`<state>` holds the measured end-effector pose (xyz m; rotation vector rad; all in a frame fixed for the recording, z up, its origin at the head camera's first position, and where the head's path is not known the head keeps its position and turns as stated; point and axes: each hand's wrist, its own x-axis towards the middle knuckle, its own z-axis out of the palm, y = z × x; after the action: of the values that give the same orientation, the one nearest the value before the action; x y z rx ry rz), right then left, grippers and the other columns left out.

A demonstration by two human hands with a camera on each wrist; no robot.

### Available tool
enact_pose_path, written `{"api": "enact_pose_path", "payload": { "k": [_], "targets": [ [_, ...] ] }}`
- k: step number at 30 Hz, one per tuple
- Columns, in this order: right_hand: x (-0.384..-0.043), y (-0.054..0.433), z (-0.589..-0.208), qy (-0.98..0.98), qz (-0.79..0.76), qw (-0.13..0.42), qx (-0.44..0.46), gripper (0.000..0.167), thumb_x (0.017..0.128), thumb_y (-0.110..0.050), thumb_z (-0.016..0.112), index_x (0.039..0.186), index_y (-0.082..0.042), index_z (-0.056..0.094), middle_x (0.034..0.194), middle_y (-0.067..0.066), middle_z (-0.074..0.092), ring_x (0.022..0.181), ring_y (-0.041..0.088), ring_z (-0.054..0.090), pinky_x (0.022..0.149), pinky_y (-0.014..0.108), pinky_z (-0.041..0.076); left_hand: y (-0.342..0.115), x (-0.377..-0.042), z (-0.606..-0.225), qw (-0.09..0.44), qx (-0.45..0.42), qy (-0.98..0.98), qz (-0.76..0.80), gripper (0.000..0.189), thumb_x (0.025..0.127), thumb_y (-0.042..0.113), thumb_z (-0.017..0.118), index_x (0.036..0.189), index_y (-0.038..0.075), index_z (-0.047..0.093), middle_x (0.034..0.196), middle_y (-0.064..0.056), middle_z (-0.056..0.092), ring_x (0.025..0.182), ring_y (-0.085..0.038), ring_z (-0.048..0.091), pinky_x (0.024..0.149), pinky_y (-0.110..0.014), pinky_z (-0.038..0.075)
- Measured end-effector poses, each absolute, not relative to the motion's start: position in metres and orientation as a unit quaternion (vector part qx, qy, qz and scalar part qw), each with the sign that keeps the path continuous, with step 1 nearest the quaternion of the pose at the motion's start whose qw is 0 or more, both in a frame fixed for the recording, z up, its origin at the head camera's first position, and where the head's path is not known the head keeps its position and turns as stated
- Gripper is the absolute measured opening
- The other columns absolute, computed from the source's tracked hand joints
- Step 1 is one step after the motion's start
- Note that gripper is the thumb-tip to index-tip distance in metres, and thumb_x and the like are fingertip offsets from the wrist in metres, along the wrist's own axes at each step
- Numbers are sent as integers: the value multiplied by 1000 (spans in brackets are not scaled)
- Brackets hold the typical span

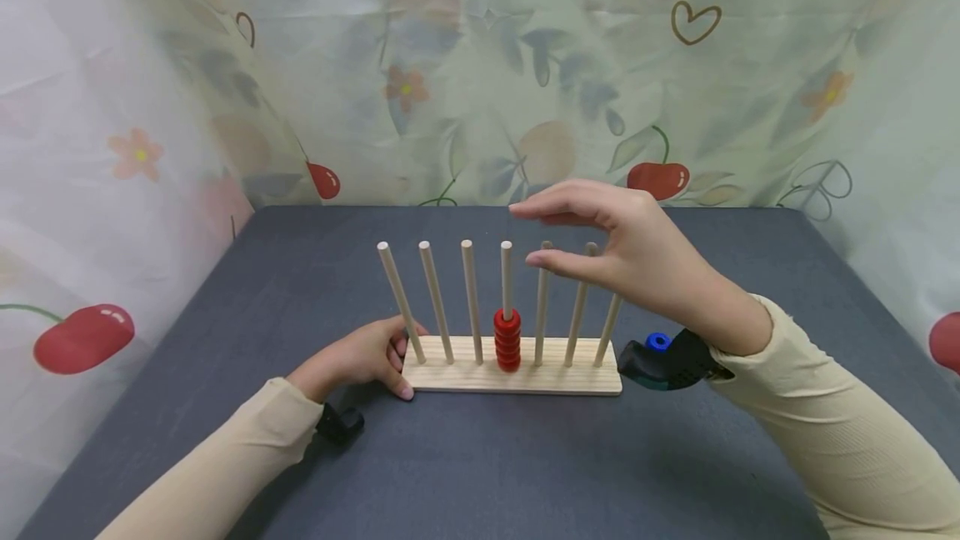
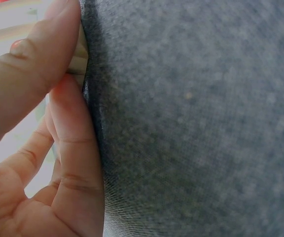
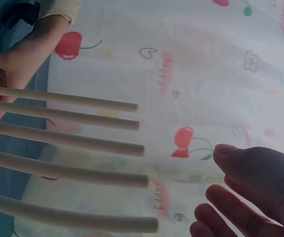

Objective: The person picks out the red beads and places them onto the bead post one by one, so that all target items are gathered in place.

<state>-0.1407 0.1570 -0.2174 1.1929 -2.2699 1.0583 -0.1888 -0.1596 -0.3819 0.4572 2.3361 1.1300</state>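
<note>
A pale wooden peg board (image 1: pixel 465 377) stands on the dark table, its several upright pegs in a row. Stacked red rings (image 1: pixel 507 342) sit low on the middle peg. My left hand (image 1: pixel 365 354) grips the board's left end, thumb at the front corner. In the left wrist view the left thumb (image 2: pixel 38 74) and a finger pinch the wood's edge. My right hand (image 1: pixel 615 232) hovers over the right-hand pegs, its thumb and fingers apart and loosely bent. Nothing lies between them; the right wrist view shows this hand (image 3: pixel 260 182) beyond the peg tips.
A blue ring (image 1: pixel 651 344) lies on the table (image 1: pixel 480 465) right of the board, close by the black camera (image 1: pixel 660 367) on my right wrist. Behind the table hangs a printed cloth (image 1: pixel 480 107), which also covers both sides.
</note>
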Motion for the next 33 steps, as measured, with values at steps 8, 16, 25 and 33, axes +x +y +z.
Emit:
{"api": "enact_pose_path", "payload": {
  "k": [8, 16, 25, 33],
  "targets": [
    [-127, 174, -210, -787, 394, 217, 423, 49, 69, 13, 79, 115, -1, 68, 112, 6, 69, 105, 6, 65, 91, 23, 50, -160, -188, -381, 250, 158, 864, 408, 75, 58, -3, 90, 125, 0, 55, 83, -9, 51, 71, -17, 50, 62, -27, 44],
    [-116, 196, -210, -769, 426, 244, 410, 54, 64, 25, 74, 114, 5, 67, 110, 13, 67, 104, 16, 64, 89, 23, 50, -159, -187, -380, 248, 149, 869, 401, 76, 57, -2, 90, 125, 2, 56, 84, -10, 51, 72, -18, 50, 64, -29, 44],
    [-108, 234, -215, -767, 466, 258, 359, 38, 75, 10, 75, 112, 11, 65, 112, 12, 68, 104, 15, 65, 91, 20, 49, -160, -187, -381, 245, 165, 865, 404, 75, 59, -2, 89, 125, -2, 54, 86, -9, 53, 73, -18, 52, 65, -29, 46],
    [-97, 265, -226, -826, 408, 296, 254, 47, 70, 24, 70, 114, 10, 64, 113, 4, 68, 104, 10, 64, 88, 13, 47, -160, -187, -381, 252, 162, 861, 411, 77, 59, -4, 89, 126, -3, 52, 87, -10, 54, 73, -19, 54, 67, -30, 48]
  ]
}}
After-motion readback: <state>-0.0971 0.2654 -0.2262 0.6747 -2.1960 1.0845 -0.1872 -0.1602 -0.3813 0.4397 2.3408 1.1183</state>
